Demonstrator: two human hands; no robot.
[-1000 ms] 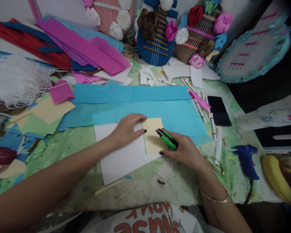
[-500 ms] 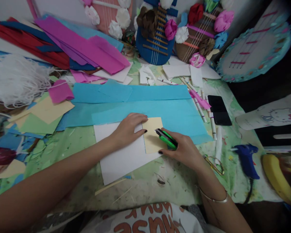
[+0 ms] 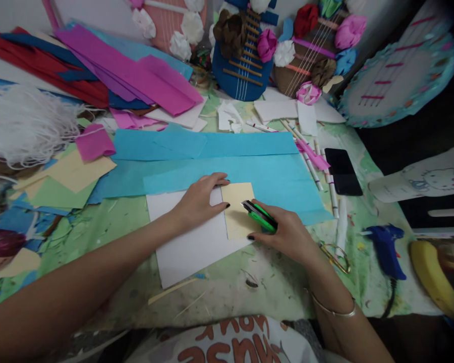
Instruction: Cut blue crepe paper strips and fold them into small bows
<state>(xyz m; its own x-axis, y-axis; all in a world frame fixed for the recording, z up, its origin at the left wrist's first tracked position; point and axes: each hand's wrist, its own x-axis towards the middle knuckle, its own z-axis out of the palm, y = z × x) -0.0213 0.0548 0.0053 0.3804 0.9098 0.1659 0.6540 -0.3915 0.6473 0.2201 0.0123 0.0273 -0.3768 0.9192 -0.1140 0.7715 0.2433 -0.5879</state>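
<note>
My right hand [image 3: 287, 229] is closed around a green and black utility knife [image 3: 263, 217], its blade end pointing left over a small cream piece of paper [image 3: 236, 222]. The right thumb touches the lower edge of that paper. My left hand [image 3: 202, 199] lies with thumb and fingers apart, their tips at the cream paper's left edge. Beneath both is a white sheet [image 3: 185, 257], tilted on the table. Just behind, a wide strip of turquoise crepe paper [image 3: 219, 171] is spread out, partly under the white sheet.
Right of the work lie a black phone [image 3: 343, 171], scissors [image 3: 336, 257], a blue glue gun [image 3: 386, 247] and a banana [image 3: 435, 277]. On the left are paper scraps [image 3: 71, 171] and white string [image 3: 26, 121]. Decorated paper instruments [image 3: 242, 75] stand at the back.
The fingers of my left hand have lifted slightly from the cream paper's top edge. My right hand and the utility knife are almost unmoved.
</note>
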